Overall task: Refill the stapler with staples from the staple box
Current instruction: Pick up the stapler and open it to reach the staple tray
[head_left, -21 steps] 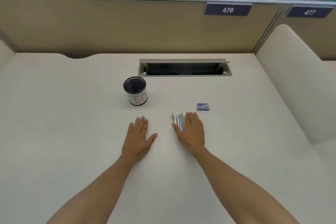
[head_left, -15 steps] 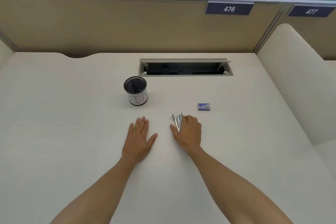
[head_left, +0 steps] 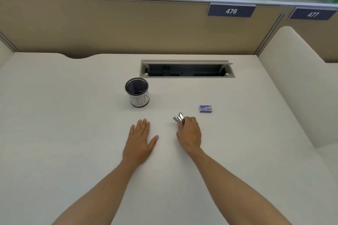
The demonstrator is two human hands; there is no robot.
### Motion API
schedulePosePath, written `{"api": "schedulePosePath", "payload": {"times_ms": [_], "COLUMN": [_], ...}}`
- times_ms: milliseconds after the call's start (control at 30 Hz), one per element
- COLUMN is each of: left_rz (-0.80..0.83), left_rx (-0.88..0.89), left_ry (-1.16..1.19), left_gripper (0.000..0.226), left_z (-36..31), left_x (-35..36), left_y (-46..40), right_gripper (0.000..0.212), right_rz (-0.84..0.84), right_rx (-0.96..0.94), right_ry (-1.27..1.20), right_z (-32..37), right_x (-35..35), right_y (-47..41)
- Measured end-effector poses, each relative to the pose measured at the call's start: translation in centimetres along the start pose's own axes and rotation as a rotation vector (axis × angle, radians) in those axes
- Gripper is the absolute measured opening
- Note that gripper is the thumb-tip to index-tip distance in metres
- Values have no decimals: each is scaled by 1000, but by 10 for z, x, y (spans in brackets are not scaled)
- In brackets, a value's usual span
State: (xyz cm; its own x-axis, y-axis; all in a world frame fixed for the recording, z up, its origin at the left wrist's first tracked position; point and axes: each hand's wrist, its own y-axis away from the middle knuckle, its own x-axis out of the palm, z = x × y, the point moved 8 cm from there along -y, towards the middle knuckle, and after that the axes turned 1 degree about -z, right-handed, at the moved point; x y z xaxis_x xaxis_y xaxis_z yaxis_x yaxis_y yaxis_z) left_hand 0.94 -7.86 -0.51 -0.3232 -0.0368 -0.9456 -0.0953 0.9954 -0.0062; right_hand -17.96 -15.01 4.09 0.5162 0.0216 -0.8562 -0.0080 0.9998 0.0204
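Observation:
A small metal stapler [head_left: 178, 119] lies on the white desk [head_left: 73, 133], its front end sticking out past my fingers. My right hand [head_left: 189, 132] is curled around its rear part, fingers closed on it. A small blue staple box [head_left: 205, 108] sits closed on the desk just beyond and to the right of that hand, apart from it. My left hand [head_left: 140, 142] rests flat on the desk to the left, fingers together, thumb spread, holding nothing.
A black mesh pen cup [head_left: 137, 91] with a white label stands behind my left hand. An open cable tray slot [head_left: 186, 69] is set into the desk further back. A tan partition [head_left: 109, 25] closes the back, and a cream divider [head_left: 296, 82] runs along the right.
My right hand, which lay flat beside the stapler, has curled its fingers and closed around it. The left hand has stayed flat in place.

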Motion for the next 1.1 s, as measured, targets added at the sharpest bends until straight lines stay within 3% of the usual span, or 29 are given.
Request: {"api": "schedulePosePath", "payload": {"times_ms": [500, 833, 1000, 1100], "left_rz": [-15, -7, -11, -11], "left_rx": [8, 3, 2, 0], "left_ry": [5, 10, 4, 9], "left_gripper": [69, 71, 70, 70], "left_z": [1, 3, 1, 1], "left_x": [1, 2, 1, 0], "left_y": [0, 1, 1, 1], "right_gripper": [7, 21, 26, 29], "right_rz": [-54, 148, 214, 313], "right_rx": [-142, 131, 136, 168], "right_ry": [-165, -678, -836, -1073], "right_z": [5, -8, 3, 11], "right_x": [-20, -12, -13, -11], "right_y": [5, 3, 2, -1]}}
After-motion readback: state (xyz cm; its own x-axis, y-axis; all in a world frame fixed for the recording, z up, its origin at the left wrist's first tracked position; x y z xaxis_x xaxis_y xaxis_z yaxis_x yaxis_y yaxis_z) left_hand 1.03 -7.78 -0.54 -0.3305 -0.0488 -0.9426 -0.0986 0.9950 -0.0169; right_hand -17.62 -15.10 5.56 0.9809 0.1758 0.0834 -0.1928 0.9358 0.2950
